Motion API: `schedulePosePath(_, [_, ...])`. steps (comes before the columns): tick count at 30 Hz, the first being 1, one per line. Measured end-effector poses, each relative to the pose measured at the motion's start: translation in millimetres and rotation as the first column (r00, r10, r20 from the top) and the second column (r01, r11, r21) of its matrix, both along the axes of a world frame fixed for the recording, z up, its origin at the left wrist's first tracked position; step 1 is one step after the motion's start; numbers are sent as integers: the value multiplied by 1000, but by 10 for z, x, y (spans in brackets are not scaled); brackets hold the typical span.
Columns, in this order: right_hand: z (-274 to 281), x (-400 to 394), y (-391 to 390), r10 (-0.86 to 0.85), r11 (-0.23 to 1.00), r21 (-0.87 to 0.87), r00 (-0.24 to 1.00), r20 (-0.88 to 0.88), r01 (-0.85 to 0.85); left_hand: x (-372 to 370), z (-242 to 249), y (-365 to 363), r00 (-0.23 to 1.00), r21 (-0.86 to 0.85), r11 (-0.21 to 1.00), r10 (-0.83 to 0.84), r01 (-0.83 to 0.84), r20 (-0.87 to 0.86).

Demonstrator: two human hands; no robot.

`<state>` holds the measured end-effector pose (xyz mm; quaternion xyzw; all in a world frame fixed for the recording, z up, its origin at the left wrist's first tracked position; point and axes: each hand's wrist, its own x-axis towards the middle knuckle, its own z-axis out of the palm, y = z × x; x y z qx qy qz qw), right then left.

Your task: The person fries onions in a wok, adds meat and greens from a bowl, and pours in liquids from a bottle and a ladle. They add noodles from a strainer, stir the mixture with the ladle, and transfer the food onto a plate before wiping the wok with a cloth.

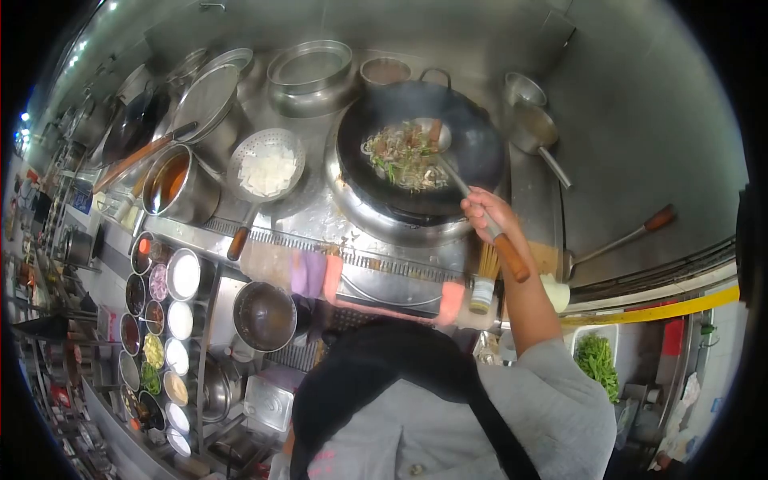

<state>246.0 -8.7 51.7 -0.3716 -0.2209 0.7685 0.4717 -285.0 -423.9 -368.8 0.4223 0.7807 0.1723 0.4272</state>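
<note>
- My right hand (pixel 484 210), right of centre in the frame, is clenched around the handle of a ladle (pixel 472 196); its wooden grip end pokes out below my fist.
- The ladle's bowl sits inside the black wok (pixel 420 144), upper centre, touching the food.
- In the wok I see a stir-fry (pixel 404 156) of pale strands, green pieces and some darker bits, heaped towards its left half.
- I cannot see my left hand anywhere; my grey top and dark apron fill the lower centre.
- Left of the wok, a perforated strainer (pixel 266 166) holds white pieces, its wooden handle pointing down and left.
- Further left stands a metal pot of oil (pixel 170 182), reddish-brown inside.
- A column of small seasoning bowls (pixel 164 320) runs down the lower left.
- An empty metal bowl (pixel 265 316) sits just right of those bowls.
- At the upper right, a second ladle (pixel 534 128) rests on the steel counter.
- A tray of green vegetables (pixel 596 360) shows at the lower right.
</note>
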Motion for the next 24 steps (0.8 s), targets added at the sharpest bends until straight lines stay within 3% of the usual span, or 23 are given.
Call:
schedulePosePath(2, [126,-68,-58,11,997,72,951,308,-35,-41,1,44,1000,13,1000,-2,2,-24])
schedulePosePath(5, [289,-4,-62,-63,997,53,934,352,48,-89,23,131,998,45,999,-4,7,-61])
schedulePosePath(8, [334,-118,-101,-73,985,166,744,665,-52,-116,46,240,995,99,995,-23,33,-102])
schedulePosePath(9, [288,-64,-92,-83,987,159,815,574,-12,-108,58,292,993,121,992,-32,45,-111])
schedulePosePath(12, [297,-55,9,-132,978,206,700,702,-22,-57,90,269,988,212,967,-127,143,-85])
schedulePosePath(15, [115,83,249,-135,969,236,652,746,-69,7,-40,259,940,52,986,-133,157,-313])
schedulePosePath(16, [73,114,312,-131,966,242,634,762,-91,20,-47,221,968,60,986,-140,156,-211])
schedulePosePath(18, [39,80,492,-185,940,264,326,927,-218,45,-42,131,990,75,987,-144,143,1])
schedulePosePath(19, [12,47,571,-218,924,255,157,963,-283,79,-47,65,994,43,993,-110,109,18])
schedulePosePath(24, [-26,-96,675,-321,760,239,-29,947,-605,247,43,-174,1000,-31,999,-15,14,-21])
